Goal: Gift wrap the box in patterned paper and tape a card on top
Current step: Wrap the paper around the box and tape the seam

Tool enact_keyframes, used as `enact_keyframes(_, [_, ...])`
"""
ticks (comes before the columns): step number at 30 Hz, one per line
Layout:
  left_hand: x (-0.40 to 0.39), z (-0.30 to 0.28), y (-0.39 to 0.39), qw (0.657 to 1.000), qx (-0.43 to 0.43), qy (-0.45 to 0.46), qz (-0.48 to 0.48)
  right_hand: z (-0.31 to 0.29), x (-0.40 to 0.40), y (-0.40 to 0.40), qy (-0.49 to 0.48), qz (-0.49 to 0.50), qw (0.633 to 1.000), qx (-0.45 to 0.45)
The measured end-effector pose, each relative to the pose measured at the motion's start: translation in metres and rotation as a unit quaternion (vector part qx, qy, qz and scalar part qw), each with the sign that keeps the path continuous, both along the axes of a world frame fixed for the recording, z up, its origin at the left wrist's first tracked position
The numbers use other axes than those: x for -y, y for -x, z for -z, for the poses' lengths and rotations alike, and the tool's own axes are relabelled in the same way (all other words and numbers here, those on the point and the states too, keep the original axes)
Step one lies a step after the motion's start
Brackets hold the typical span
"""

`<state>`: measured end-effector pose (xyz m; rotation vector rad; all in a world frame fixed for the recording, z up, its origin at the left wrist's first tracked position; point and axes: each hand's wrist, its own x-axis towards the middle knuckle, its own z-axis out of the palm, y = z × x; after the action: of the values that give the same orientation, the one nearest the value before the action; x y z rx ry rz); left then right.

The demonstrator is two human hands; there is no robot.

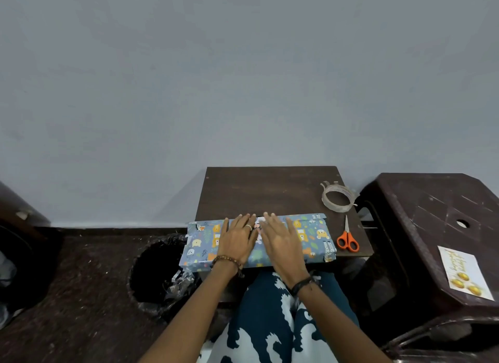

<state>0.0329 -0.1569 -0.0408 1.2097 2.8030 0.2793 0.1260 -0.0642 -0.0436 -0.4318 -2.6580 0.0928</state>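
The box [314, 238], wrapped in blue paper with animal prints, lies along the near edge of a small dark wooden table [264, 190]. My left hand [237, 237] and my right hand [280, 239] rest flat on top of it side by side, fingers spread, holding nothing. A small pale strip shows between the hands; what it is I cannot tell. A greeting card [465, 273] with gold lettering and gold balls lies on a dark plastic stool at the right, apart from the box.
A roll of clear tape [337, 198] sits at the table's back right, with orange-handled scissors [347, 239] just in front of it. A dark plastic stool [432, 214] stands right of the table. A bin with a black liner [159, 271] stands on the floor at the left.
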Motion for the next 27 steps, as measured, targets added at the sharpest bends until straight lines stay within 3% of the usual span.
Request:
enact_keyframes(6, [-0.021, -0.025, 0.025, 0.998, 0.022, 0.052, 0.041, 0.007, 0.021, -0.026, 0.078, -0.044, 0.995, 0.035])
enact_keyframes(10, [-0.028, -0.036, 0.028, 0.985, -0.101, 0.095, 0.106, 0.005, 0.007, -0.025, 0.082, -0.079, 0.984, 0.136])
enact_keyframes(16, [-0.031, -0.040, 0.027, 0.966, -0.165, 0.145, 0.133, 0.005, -0.009, -0.021, 0.086, -0.066, 0.973, 0.202])
enact_keyframes(22, [-0.025, -0.036, 0.011, 0.974, -0.134, 0.162, 0.086, 0.001, -0.011, -0.015, 0.097, -0.070, 0.969, 0.218])
enact_keyframes(27, [-0.025, -0.033, 0.003, 0.989, -0.095, 0.101, 0.055, 0.005, -0.013, -0.014, 0.109, -0.066, 0.969, 0.214])
